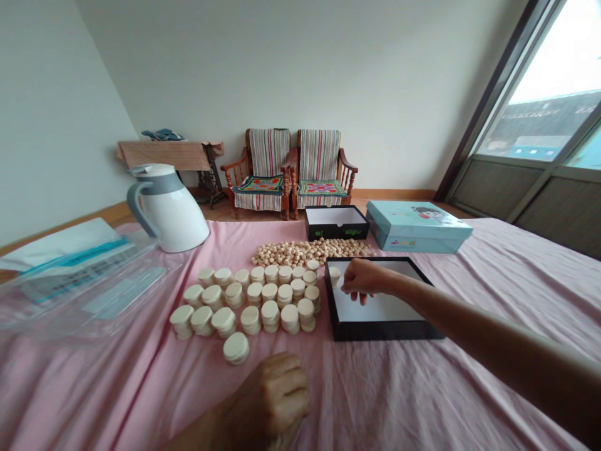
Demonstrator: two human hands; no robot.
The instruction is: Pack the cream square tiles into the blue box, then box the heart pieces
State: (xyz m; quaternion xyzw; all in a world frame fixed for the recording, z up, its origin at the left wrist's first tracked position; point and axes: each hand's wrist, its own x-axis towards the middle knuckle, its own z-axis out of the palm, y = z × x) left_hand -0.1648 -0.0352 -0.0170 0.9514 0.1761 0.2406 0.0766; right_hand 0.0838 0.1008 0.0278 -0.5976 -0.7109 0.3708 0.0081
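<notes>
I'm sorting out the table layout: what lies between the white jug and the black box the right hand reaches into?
In the head view, stacks of pale wooden discs stand in rows on the pink cloth between the white jug and the black box.

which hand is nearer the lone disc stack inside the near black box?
Right. The right hand reaches into the black box, fingertips beside the disc stack in its far-left corner. The left hand rests fisted on the pink cloth, outside the box.
</notes>
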